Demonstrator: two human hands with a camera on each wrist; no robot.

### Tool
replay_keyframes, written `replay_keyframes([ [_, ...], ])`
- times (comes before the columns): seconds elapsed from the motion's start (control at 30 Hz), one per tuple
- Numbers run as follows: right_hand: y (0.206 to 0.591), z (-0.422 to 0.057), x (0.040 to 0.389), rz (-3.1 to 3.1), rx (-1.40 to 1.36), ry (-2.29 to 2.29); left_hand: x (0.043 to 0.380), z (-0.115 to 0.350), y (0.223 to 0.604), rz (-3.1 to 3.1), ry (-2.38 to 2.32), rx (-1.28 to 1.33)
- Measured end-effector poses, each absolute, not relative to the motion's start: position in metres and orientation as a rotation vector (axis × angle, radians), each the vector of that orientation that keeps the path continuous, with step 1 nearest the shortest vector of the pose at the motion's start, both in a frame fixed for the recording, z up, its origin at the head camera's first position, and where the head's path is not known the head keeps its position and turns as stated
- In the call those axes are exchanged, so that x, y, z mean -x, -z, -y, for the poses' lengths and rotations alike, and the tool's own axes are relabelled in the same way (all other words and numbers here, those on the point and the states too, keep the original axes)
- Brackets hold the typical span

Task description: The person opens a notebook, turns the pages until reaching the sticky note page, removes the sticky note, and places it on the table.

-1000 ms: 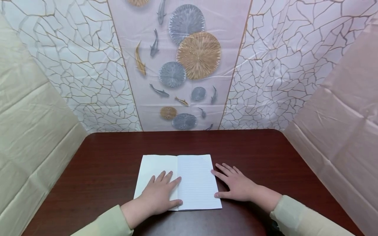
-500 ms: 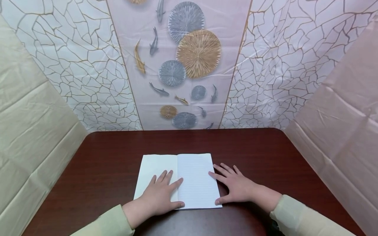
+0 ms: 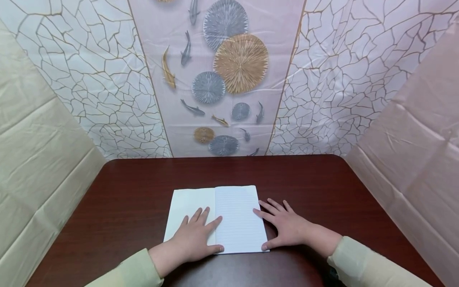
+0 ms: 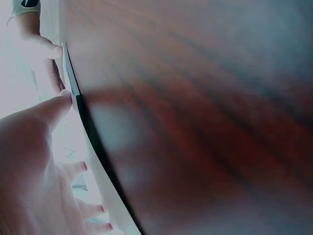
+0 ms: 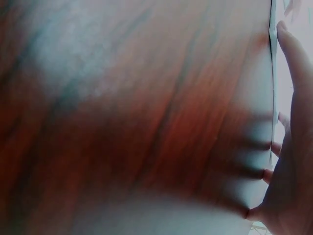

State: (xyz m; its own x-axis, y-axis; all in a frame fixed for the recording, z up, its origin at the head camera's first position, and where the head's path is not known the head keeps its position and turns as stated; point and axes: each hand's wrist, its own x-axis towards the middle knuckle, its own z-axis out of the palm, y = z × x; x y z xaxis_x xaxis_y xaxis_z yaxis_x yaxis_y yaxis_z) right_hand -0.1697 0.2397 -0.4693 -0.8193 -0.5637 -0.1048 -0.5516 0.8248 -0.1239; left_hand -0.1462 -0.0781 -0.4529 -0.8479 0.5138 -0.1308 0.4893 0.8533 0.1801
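Observation:
An open notebook [image 3: 238, 219] lies flat on the dark table, its left page plain and its right page lined. Spread over the left page, my left hand [image 3: 193, 239] rests with straight fingers, the thumb and index tip reaching onto the lined page. My right hand [image 3: 288, 227] is at the right edge, its thumb and index tip on the page and the other fingers beside it, touching the table. In the left wrist view the notebook's edge [image 4: 105, 181] runs under the left hand [image 4: 29, 161]. The right wrist view shows the right hand [image 5: 293, 161] with spread fingertips along the edge.
The dark reddish-brown table [image 3: 136, 199] reaches back to a patterned cloth wall [image 3: 218, 119] with fish and round leaf shapes. Beige cloth panels [image 3: 39, 159] close in the left side, and a similar panel [image 3: 412, 159] stands on the right.
My right hand has shifted slightly left, its thumb and index tip now on the page's edge. The left fingers have slid slightly right. The last half second shows almost no hand movement.

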Motion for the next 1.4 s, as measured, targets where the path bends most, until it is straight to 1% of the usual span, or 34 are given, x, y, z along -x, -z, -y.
replay_keyframes([
  [0.93,0.467,-0.233,0.169,-2.953,0.855,0.121,0.147,0.079,0.453,-2.853,-0.215,-0.794],
  [1.4,0.468,-0.228,0.168,-2.978,0.779,0.147,0.146,0.078,0.454,-2.879,-0.249,-0.775],
])
